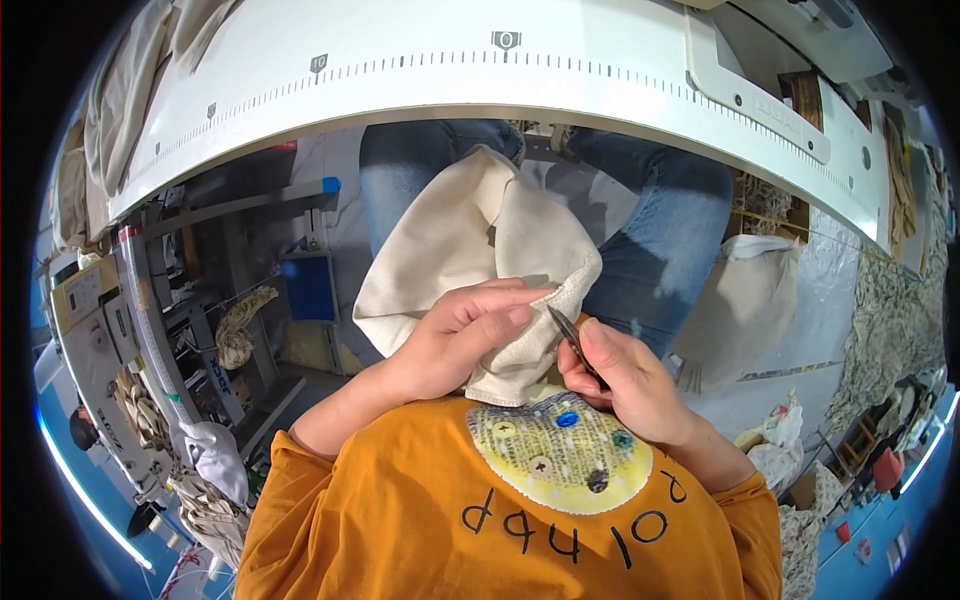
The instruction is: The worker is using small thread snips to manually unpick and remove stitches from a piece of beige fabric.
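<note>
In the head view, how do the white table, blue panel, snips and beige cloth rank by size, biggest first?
1. White table
2. Beige cloth
3. Blue panel
4. Snips, partly hidden by the right hand

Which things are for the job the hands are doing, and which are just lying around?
In use:
cream cloth, in the left hand
dark pointed tool, in the right hand

Seemingly just lying about:
patterned fabric, far right
beige cloth, upper left
blue panel, at left
</note>
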{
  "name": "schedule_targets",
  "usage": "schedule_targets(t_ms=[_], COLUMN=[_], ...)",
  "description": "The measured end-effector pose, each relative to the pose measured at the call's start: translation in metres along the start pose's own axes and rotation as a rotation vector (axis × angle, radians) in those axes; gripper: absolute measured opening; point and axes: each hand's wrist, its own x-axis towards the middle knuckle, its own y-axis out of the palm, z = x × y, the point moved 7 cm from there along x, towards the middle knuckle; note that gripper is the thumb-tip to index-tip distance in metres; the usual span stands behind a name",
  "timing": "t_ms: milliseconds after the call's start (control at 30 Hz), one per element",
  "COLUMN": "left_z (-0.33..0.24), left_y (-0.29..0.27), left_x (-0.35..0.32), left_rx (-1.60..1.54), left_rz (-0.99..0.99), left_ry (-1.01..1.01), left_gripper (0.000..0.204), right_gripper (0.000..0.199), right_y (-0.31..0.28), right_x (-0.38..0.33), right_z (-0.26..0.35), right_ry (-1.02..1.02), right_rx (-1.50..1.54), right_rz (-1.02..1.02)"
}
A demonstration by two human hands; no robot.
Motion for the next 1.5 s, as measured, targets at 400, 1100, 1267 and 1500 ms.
schedule_targets(t_ms=[400, 1100, 1267, 1500], left_z=[-0.004, -0.008, -0.009, -0.012], left_y=[0.005, 0.002, 0.002, 0.003], left_x=[-0.002, -0.006, -0.008, -0.008], left_rx=[-0.089, -0.037, -0.050, -0.052], left_rz=[0.012, -0.046, -0.035, -0.029], left_ry=[-0.059, 0.042, 0.015, 0.056], left_gripper=[0.031, 0.035, 0.039, 0.043], right_gripper=[0.039, 0.016, 0.012, 0.011], right_y=[-0.001, -0.016, -0.016, -0.019], right_x=[0.000, -0.002, 0.002, 0.003], right_z=[-0.005, 0.021, 0.021, 0.020], right_ry=[0.008, -0.349, -0.318, -0.343], right_rx=[-0.001, -0.345, -0.335, -0.342], right_rz=[0.005, -0.345, -0.360, -0.388])
